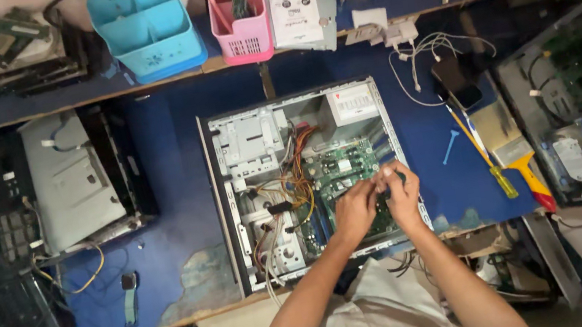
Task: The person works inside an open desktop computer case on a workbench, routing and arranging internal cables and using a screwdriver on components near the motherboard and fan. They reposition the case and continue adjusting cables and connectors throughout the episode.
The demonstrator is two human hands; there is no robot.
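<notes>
Motherboard (341, 167) under both hands (377, 200)

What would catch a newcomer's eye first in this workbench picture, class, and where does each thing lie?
The open computer case lies mid-table on the blue table, its orange wire bundle and green motherboard exposed. The left hand and right hand meet over the board's lower right. At the back stand a light blue bin and a pink basket; a paintbrush lies to the right.
</notes>
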